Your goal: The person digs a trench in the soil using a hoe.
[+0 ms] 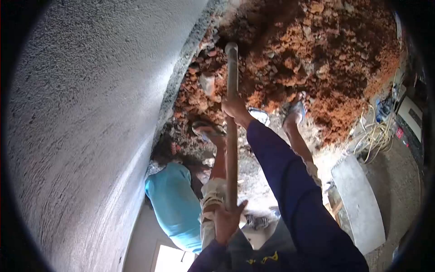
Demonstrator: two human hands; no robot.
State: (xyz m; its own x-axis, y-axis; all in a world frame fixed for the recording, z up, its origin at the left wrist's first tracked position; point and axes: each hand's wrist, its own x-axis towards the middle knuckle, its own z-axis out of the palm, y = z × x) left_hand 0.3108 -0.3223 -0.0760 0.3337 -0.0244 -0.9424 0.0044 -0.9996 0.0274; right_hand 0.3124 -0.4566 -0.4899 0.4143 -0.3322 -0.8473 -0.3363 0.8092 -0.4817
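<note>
A long wooden tool handle (231,149) runs upright through the middle of the view, its far end over the reddish soil (294,68). The tool's head cannot be made out in the dark earth. Partway along the shaft, my right hand (236,110) is closed around it. My left hand (225,223) grips the near end, its thumb pointing to the right. Below the soil, two feet in sandals (208,130) stand apart on either side of the handle.
A rough grey wall (99,104) rises close on the left. Beside it, a person in a teal shirt (174,199) is bent low. On the right lie tangled pale cables (376,138) and a curved light-grey panel (359,204). Broken rubble (207,84) is mixed into the soil.
</note>
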